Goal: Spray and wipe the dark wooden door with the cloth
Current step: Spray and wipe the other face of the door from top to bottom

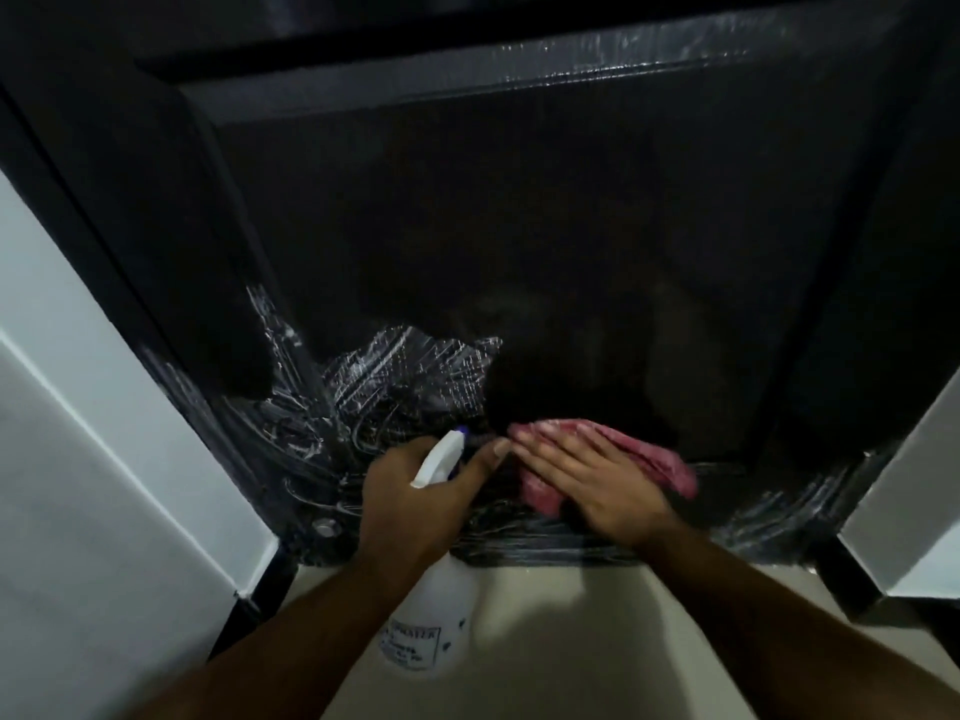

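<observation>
Pale floor (571,646) meets the dark wooden door (519,226), wet-streaked along its bottom. The left hand (410,496) has its grip curled round the spray bottle (431,615) neck. The right hand (587,480), fingers flat, presses the red cloth (654,454) against the door's lower panel.

The only writing stands on a boxed printed label (410,649) low on the translucent white plastic spray bottle (439,589). Its dark lines of letters are too blurred to read.
</observation>
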